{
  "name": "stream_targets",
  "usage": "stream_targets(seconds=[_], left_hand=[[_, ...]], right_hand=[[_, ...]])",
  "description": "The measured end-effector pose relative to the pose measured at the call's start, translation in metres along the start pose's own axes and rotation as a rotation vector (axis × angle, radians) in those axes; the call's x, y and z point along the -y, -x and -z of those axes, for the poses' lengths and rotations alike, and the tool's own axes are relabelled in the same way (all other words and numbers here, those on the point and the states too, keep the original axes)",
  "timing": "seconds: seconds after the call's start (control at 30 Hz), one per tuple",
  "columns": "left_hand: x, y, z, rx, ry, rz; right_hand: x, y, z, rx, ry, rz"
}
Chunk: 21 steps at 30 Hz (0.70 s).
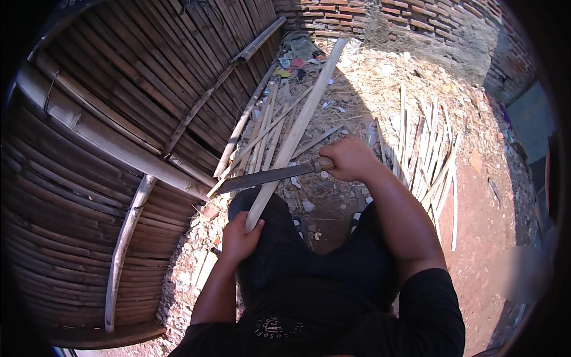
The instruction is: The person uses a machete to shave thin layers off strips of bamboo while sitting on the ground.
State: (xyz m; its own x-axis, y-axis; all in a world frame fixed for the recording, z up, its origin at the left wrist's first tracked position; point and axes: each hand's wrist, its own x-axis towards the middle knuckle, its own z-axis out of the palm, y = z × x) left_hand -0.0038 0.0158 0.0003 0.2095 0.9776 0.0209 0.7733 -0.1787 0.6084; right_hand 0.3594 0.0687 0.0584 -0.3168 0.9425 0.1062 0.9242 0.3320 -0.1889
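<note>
My left hand (pixel 238 240) grips the near end of a long pale bamboo slat (pixel 295 130), which slants up and away over my left knee toward the brick wall. My right hand (pixel 350 158) is closed round the wooden handle of a long machete (pixel 266 177). The dark blade lies across the slat and points left, with its edge against the bamboo. I am sitting, with my legs in black trousers below both hands.
A bamboo slat wall (pixel 119 119) with thick poles fills the left side. Loose split bamboo strips (pixel 431 154) lie on the ground to the right and ahead (pixel 267 128). A brick wall (pixel 416 24), straw and litter lie beyond.
</note>
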Motion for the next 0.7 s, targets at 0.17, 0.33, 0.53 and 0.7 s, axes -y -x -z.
stream_targets(seconds=[0.17,0.33,0.53,0.7], left_hand=[[-0.004,0.0,0.001,0.023,0.061,0.031],[-0.007,-0.002,0.0,0.033,0.055,0.02],[-0.002,0.0,0.0,0.012,0.063,0.007],[0.0,0.0,-0.001,-0.007,-0.001,-0.037]], right_hand=[[-0.051,0.014,0.003,-0.217,-0.188,-0.349],[-0.054,0.02,-0.001,-0.249,-0.161,-0.266],[0.0,0.003,-0.007,-0.054,0.0,0.065],[0.0,0.004,-0.005,-0.101,-0.01,0.124]])
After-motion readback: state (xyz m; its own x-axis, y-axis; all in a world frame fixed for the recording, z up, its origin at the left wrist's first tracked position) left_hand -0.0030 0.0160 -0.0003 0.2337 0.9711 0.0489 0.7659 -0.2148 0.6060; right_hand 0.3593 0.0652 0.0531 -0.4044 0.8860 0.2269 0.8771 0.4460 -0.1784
